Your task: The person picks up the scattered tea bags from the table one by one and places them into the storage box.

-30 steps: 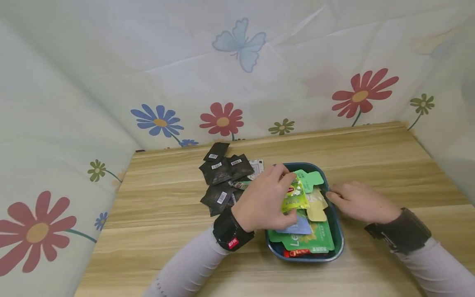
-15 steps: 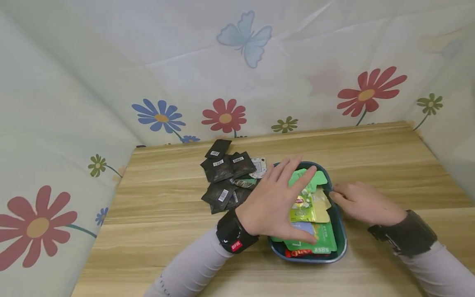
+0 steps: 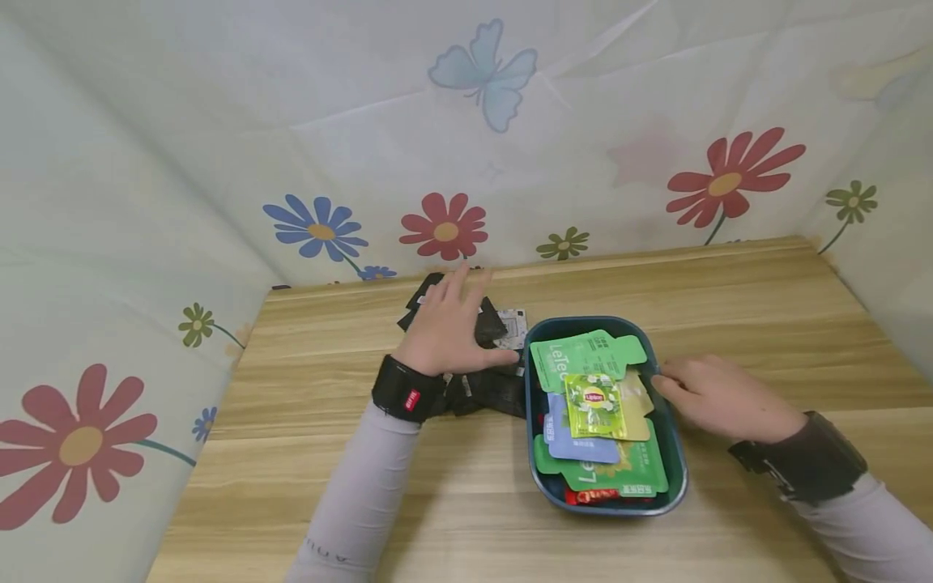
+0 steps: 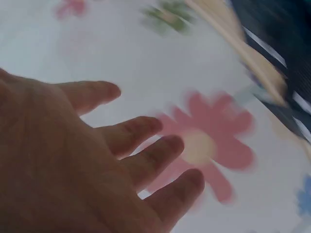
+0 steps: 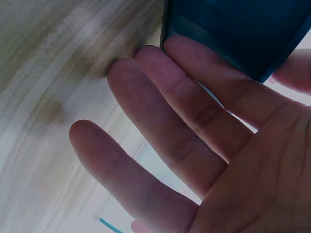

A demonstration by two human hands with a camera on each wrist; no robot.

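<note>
My left hand reaches over a pile of black packets, its fingers spread and nothing in its grasp. It hides part of the pile. In the left wrist view, dark packets show at the upper right, blurred, beyond the spread fingers. A dark blue plastic bin stands right of the pile. On top of its contents lies a yellow-green Lipton tea sachet. My right hand rests against the bin's right side, and in the right wrist view its fingers extend along the blue wall.
Under the sachet lie green, blue and pale yellow flat packets, with a red wrapper at the near end. A white patterned packet lies behind the pile. A flower-printed curtain borders the wooden table.
My left hand let go of the yellow-green tea sachet in the bin, spread its fingers and moved left over the black packets. My right hand stays at the bin's side.
</note>
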